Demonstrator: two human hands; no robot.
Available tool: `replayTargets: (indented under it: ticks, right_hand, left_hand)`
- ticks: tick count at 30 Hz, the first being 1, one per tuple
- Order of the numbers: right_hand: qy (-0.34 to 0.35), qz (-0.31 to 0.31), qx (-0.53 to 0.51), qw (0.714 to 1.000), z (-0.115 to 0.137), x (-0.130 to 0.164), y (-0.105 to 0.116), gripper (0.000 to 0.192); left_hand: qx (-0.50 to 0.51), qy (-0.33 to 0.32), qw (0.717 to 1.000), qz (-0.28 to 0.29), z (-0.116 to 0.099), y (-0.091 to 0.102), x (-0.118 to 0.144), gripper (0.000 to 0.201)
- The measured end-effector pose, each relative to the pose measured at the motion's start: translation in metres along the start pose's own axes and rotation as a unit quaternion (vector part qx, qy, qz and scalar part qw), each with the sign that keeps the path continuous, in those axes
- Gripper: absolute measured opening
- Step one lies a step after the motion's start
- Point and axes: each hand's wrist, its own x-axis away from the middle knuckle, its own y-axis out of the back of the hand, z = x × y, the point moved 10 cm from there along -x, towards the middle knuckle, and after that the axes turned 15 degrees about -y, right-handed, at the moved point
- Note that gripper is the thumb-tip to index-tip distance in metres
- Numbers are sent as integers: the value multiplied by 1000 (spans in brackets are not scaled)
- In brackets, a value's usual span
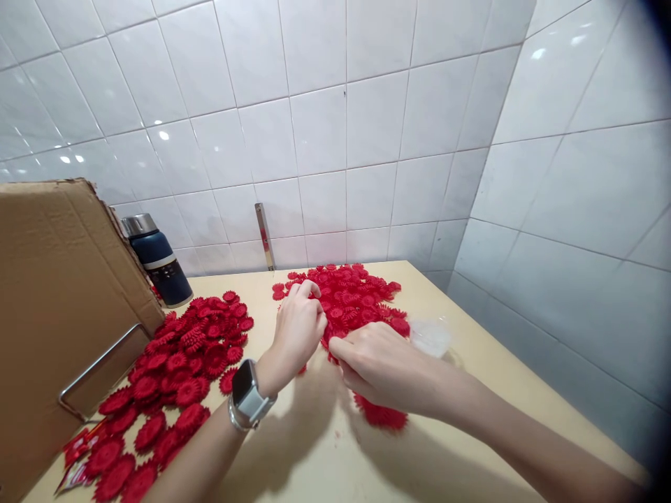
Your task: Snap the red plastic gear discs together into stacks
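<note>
Red plastic flower-shaped pieces, toothed like little gears, lie in a heap toward the far edge of the table, near the back-right corner where the tiled walls meet. Both hands work at the heap's near edge, close together, prob. so pieces can pass from one to the other. Left hand, w/ a smartwatch on the wrist, has fingers curled, tips pinching at pieces on the heap; can't tell exactly which piece it grips. Right hand is closed w/ fingertips pressed together on a red piece at the heap's edge; more red shows under the palm, a small stack resting on the table below the wrist. A second, flatter spread of red pieces runs along the left side toward the near-left corner, kept apart from the heap, seemingly as a separate batch. Clear plastic bag lies just right of the heap. Cardboard box stands at the left edge, a dark blue flask behind it at the wall.
</note>
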Motion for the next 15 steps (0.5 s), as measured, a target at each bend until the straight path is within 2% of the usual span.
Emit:
replayTargets:
  ticks: [2,5,9,12,15]
  right_hand:
    - [20,13,-9,1000,8,3,0,20]
    - [77,27,-25,996,26,12,4,11]
    - [55,39,-18,998,23,12,5,13]
    - [46,61,-29,997,18,11,-3,13]
    - [25,44,-27,998,15,9,-5,13]
  left_hand:
    - [-3,11,1000,-10,8,1,-1,26]
    - [-6,45,998,-35,32,10,1,26]
    - [29,71,995,-57,57,30,6,22]
    - [104,83,990,-51,60,40,8,19]
    - [208,93,973,-34,53,42,7,20]
